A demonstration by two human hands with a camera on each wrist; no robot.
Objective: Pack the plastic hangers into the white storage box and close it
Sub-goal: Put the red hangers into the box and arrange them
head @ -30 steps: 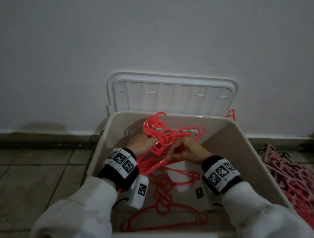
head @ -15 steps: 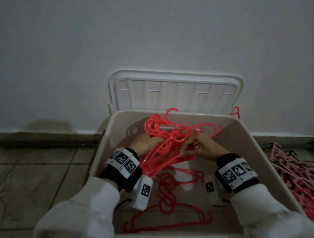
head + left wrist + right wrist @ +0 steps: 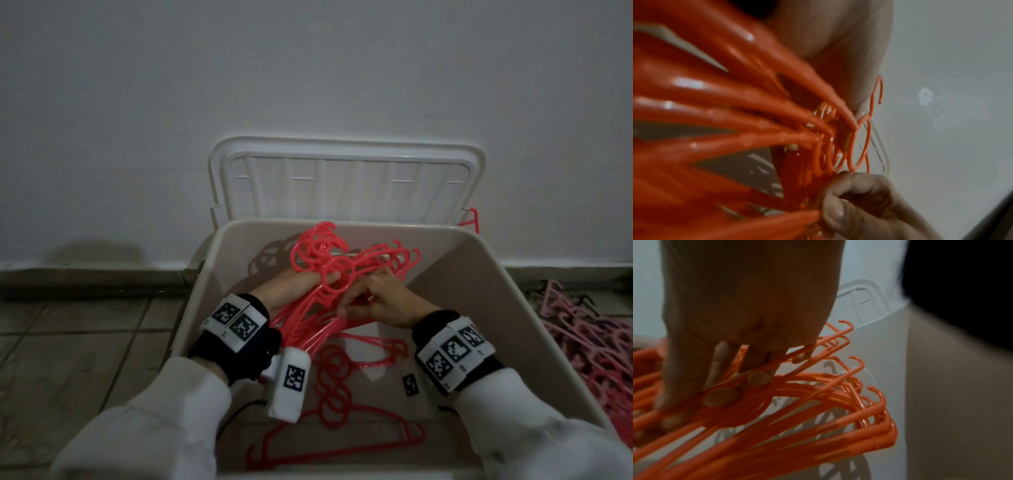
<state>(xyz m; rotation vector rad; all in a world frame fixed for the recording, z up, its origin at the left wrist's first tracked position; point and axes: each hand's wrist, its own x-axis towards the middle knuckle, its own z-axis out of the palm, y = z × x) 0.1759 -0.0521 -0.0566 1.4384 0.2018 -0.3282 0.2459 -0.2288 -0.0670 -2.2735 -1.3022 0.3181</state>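
Both my hands are inside the white storage box [image 3: 486, 270] and hold one bundle of red plastic hangers [image 3: 329, 260]. My left hand [image 3: 298, 284] grips the bundle near the hooks, and its curled fingers [image 3: 855, 194] show in the left wrist view. My right hand [image 3: 373, 298] holds the hangers' arms from the right, with fingertips [image 3: 758, 378] curled round the red bars [image 3: 818, 402]. More red hangers [image 3: 339, 394] lie flat on the box floor. The box lid [image 3: 346, 181] stands open against the wall.
A pile of pink hangers [image 3: 592, 349] lies on the tiled floor right of the box. One red hanger tip [image 3: 474, 219] sticks out behind the box's far right corner. Tiled floor [image 3: 85, 342] stretches to the left; the white wall is close behind.
The bundle has shifted a little within the box while both hands keep hold of it. My right hand moved right and back, then returned toward the middle of the bundle.
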